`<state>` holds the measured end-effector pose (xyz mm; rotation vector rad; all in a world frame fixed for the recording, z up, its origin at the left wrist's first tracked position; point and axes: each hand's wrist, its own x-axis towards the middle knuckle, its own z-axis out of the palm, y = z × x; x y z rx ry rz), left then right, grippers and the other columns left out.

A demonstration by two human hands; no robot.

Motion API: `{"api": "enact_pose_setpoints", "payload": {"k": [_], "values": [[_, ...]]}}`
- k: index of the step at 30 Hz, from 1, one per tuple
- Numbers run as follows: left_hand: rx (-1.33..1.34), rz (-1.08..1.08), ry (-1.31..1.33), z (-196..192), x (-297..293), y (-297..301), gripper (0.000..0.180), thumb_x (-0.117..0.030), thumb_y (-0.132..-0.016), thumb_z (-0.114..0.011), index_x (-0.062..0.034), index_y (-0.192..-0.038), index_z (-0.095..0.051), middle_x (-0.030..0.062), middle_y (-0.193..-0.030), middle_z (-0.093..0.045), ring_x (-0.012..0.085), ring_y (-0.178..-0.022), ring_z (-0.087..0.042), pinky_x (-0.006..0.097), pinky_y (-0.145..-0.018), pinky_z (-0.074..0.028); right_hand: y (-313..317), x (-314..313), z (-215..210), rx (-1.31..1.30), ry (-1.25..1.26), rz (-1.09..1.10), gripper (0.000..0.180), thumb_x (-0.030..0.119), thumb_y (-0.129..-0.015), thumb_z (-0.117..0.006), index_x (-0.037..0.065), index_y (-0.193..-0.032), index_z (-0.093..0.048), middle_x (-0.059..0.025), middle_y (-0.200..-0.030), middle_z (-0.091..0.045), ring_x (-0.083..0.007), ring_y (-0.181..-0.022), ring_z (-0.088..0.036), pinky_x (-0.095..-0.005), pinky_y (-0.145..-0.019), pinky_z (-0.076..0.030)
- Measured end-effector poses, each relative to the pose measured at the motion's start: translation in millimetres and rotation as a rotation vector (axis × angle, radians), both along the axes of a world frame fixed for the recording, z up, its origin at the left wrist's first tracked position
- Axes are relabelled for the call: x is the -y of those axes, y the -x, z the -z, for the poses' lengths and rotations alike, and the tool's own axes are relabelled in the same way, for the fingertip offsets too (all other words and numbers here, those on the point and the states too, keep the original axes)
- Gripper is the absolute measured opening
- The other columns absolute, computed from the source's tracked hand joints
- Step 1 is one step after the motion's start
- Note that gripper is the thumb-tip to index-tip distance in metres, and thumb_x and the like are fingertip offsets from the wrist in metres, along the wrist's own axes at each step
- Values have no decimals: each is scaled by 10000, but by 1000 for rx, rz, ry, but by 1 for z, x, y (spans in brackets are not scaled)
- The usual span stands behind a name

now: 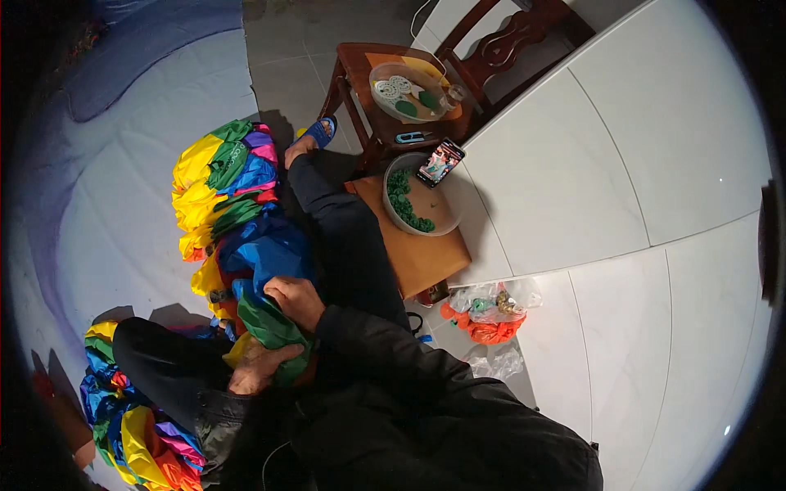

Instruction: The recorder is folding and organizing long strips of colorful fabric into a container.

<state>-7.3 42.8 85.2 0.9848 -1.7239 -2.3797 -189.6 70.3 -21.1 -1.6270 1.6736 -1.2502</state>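
Note:
A long bunched heap of thin, shiny multicoloured cloth (266, 245) in yellow, green, blue, red and pink runs between my legs. My right hand (296, 301) is closed, its fingers curled on the blue and green part. Just below it, my left hand (264, 366) grips the green fold near a yellow edge. Between the two hands the green cloth is gathered and creased. Small dark fittings show at the heap's left side, too unclear to name. The fingertips of both hands are partly hidden in the cloth.
More such cloth (143, 446) lies at lower left beyond my knee. To the right, a clear bowl (446, 214) of green pieces and a phone (440, 163) rest on a brown seat. Behind, a wooden chair (352, 59) bears another bowl (381, 102). A white table (589, 172) stands at right.

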Motion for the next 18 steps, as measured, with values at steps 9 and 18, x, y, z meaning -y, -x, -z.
{"api": "enact_pose_setpoints", "payload": {"k": [9,18], "values": [[-88,-684,-7,33,10,1,356,-171,-956,-647,-38,-1278,-570,75,-1186,-626,217,-1056,-611,346,-898,-501,-7,3,-24,27,7,64,129,83,-921,-611,23,-1035,-611,-166,-932,-674,-321,-849,-682,-400,-692,-552],[-152,-900,-75,40,24,0,358,-254,-968,-646,-51,-1254,-578,72,-1143,-633,197,-998,-620,338,-869,-498,-9,0,-12,-372,209,-136,207,100,-827,-670,16,-1012,-632,-142,-1138,-621,-286,-897,-687,-384,-748,-569]]}}
